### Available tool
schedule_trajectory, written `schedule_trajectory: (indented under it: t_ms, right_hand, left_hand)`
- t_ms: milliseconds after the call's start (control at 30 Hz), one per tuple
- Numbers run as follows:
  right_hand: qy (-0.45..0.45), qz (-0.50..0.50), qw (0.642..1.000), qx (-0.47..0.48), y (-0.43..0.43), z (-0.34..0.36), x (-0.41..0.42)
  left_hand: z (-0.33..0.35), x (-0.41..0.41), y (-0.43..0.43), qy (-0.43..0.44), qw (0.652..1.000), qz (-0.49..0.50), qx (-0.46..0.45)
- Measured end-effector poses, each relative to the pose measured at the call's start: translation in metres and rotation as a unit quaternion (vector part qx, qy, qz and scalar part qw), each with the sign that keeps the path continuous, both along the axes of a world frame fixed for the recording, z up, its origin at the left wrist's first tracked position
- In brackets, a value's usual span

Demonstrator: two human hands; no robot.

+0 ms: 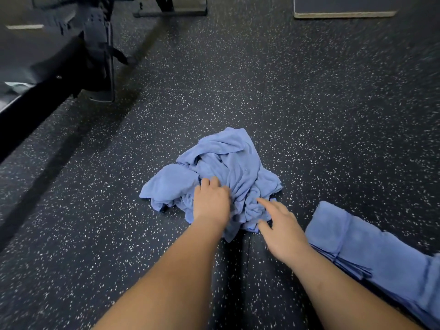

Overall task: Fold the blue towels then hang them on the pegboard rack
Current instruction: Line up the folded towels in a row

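A crumpled heap of blue towels (221, 167) lies on the speckled black floor in the middle of the view. My left hand (210, 202) is on the near side of the heap with its fingers curled into the cloth, gripping it. My right hand (279, 228) hovers at the heap's near right edge, fingers spread and straight, fingertips touching or nearly touching the fabric. Folded blue towels (371, 253) lie stacked on the floor at the lower right, just right of my right forearm. The pegboard rack is out of view.
A black weight bench with a metal frame (97, 55) stands at the upper left. A dark mat with a pale edge (345, 10) lies at the top right. Another equipment base (171, 11) sits at the top centre. Speckled rubber floor (309, 91) stretches around the towels.
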State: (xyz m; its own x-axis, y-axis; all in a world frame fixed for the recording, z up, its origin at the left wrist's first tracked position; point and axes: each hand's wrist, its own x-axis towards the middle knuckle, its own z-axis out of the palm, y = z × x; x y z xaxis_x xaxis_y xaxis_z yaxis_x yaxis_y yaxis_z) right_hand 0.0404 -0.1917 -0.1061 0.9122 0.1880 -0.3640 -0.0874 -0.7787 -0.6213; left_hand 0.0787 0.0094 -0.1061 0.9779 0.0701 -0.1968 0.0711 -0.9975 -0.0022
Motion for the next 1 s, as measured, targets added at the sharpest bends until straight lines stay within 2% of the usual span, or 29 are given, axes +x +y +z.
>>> schedule_trajectory:
  t_ms: [133, 233, 333, 433, 633, 833, 900, 1000]
  right_hand:
    - [-0.015, -0.006, 1.000, -0.007, -0.005, 0.016, -0.017]
    - [-0.048, -0.010, 0.999, 0.012, -0.003, 0.042, -0.028]
    - [-0.071, -0.033, 0.995, 0.058, -0.001, 0.072, -0.044]
    - [-0.068, -0.058, 0.990, 0.106, 0.001, 0.108, -0.066]
    - [-0.105, -0.046, 0.981, 0.154, -0.007, 0.201, -0.133]
    - [-0.200, -0.020, 0.970, 0.139, -0.037, 0.322, -0.192]
    - [-0.215, -0.006, 0.969, 0.124, -0.049, 0.347, -0.212]
    - [-0.233, -0.035, 0.965, 0.116, -0.061, 0.360, -0.236]
  left_hand:
    - [0.013, -0.017, 0.006, -0.092, 0.988, 0.026, -0.120]
    - [0.042, -0.039, 0.006, -0.116, 0.971, 0.071, -0.196]
    - [0.077, -0.067, 0.008, -0.131, 0.962, 0.062, -0.233]
    - [0.118, -0.097, 0.009, -0.129, 0.929, 0.089, -0.335]
    - [0.232, -0.154, -0.009, -0.130, 0.876, 0.095, -0.455]
    - [0.350, -0.225, -0.048, -0.152, 0.823, 0.064, -0.543]
    - [0.369, -0.249, -0.059, -0.150, 0.798, 0.070, -0.579]
    - [0.381, -0.279, -0.071, -0.116, 0.770, 0.060, -0.624]
